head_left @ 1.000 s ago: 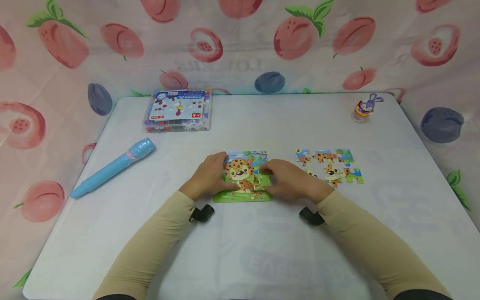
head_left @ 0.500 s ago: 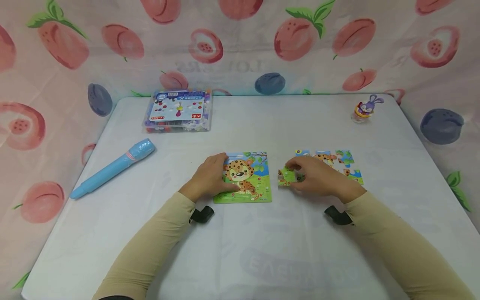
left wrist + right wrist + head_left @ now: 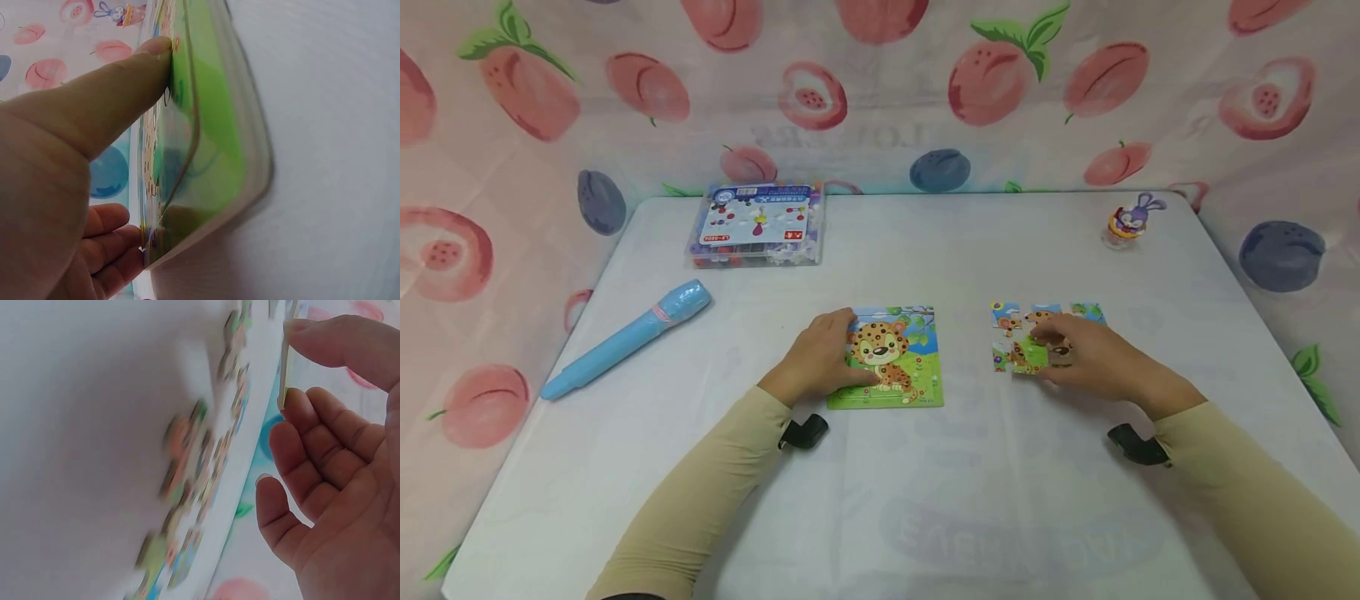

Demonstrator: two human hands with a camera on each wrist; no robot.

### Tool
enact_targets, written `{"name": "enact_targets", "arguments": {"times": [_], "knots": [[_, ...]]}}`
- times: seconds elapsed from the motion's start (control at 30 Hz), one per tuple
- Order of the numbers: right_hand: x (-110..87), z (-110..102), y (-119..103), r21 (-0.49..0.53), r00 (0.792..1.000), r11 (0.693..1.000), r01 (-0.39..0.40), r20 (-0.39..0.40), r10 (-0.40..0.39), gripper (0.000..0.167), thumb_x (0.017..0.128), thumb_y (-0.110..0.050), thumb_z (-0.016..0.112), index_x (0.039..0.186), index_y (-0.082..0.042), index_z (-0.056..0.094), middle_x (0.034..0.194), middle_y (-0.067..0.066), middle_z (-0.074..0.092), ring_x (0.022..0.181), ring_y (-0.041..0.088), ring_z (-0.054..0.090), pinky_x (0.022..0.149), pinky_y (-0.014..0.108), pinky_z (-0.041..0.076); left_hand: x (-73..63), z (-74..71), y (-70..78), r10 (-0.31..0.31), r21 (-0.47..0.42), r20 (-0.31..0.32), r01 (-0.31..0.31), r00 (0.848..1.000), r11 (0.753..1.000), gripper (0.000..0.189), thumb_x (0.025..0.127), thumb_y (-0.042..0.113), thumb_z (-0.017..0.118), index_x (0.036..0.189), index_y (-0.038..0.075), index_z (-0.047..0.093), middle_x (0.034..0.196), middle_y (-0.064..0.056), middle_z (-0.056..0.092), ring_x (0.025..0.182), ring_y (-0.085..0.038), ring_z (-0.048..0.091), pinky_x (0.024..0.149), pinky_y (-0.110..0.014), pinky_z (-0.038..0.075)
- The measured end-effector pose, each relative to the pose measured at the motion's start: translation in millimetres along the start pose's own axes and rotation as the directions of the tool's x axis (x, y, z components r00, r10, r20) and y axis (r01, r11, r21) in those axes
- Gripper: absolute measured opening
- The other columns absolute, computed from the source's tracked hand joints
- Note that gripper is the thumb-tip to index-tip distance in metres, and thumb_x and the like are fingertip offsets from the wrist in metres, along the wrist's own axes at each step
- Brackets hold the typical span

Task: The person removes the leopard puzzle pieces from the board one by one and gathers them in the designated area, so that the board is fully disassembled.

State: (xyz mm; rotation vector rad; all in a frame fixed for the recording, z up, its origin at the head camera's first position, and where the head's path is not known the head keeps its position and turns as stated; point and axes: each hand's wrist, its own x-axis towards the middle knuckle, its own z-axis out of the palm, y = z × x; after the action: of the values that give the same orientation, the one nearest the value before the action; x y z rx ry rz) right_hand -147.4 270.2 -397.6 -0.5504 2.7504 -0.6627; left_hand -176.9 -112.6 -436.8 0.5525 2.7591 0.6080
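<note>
A square puzzle board (image 3: 910, 392) with a leopard cub on green and blue lies mid-table. My left hand (image 3: 816, 354) holds it by its left side. In the left wrist view the thumb (image 3: 125, 94) presses on the board's face while the other fingertips are at its edge. To the right of the board, my right hand (image 3: 1093, 358) pinches a jigsaw piece (image 3: 1030, 356), green with spotted fur, between thumb and fingers. Loose jigsaw pieces (image 3: 1006, 318) lie around and partly under that hand. The right wrist view shows the held piece (image 3: 284, 372) edge-on, above the table.
A clear plastic case (image 3: 756, 225) of coloured parts stands at the back left. Nearer lies a long light-blue wrapped object (image 3: 625, 342). At the back right is a small purple rabbit figure (image 3: 1131, 218). A fruit-print curtain (image 3: 880, 92) hangs behind the white table (image 3: 880, 517).
My right hand has moved right from the board with the jigsaw piece, to the loose pieces. The board's lower right corner is now uncovered. My left hand has stayed put.
</note>
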Motion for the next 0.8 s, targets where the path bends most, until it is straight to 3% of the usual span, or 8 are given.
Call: {"name": "enact_targets", "arguments": {"times": [0.2, 0.5, 0.8], "knots": [[-15.4, -5, 17, -0.018, 0.998, 0.998, -0.058, -0.006, 0.058, 0.049, 0.084, -0.017, 0.079, 0.125, 0.002, 0.060, 0.118, 0.013, 0.065, 0.109, 0.031, 0.058, 0.094, 0.054, 0.046, -0.6, -0.7, 0.4, 0.004, 0.002, 0.000, -0.004, 1.000, 1.000, 0.101, 0.077, 0.052, 0.084, 0.146, -0.002, 0.034, 0.140, -0.021, 0.046, 0.134, -0.037, 0.039, 0.111, -0.050, 0.035], [-35.6, -10, 36, -0.014, 0.992, 0.992, -0.125, 0.006, 0.125, 0.054, 0.085, -0.017, 0.077, 0.129, 0.006, 0.056, 0.125, 0.021, 0.062, 0.120, 0.041, 0.051, 0.101, 0.062, 0.038, -1.9, -1.2, 0.1, -0.003, -0.005, -0.002, 0.003, 1.000, 1.000, 0.099, 0.077, 0.052, 0.084, 0.145, -0.002, 0.035, 0.137, -0.021, 0.047, 0.132, -0.036, 0.040, 0.110, -0.050, 0.036], [-54.1, -10, 52, -0.010, 0.986, 0.986, -0.166, -0.005, 0.166, 0.053, 0.085, -0.020, 0.080, 0.127, 0.005, 0.058, 0.118, 0.017, 0.063, 0.109, 0.036, 0.053, 0.092, 0.059, 0.043, -1.6, -0.6, 0.1, 0.004, -0.012, -0.008, -0.004, 1.000, 1.000, 0.098, 0.077, 0.051, 0.084, 0.145, -0.001, 0.036, 0.137, -0.021, 0.048, 0.130, -0.036, 0.042, 0.109, -0.050, 0.037]]}}
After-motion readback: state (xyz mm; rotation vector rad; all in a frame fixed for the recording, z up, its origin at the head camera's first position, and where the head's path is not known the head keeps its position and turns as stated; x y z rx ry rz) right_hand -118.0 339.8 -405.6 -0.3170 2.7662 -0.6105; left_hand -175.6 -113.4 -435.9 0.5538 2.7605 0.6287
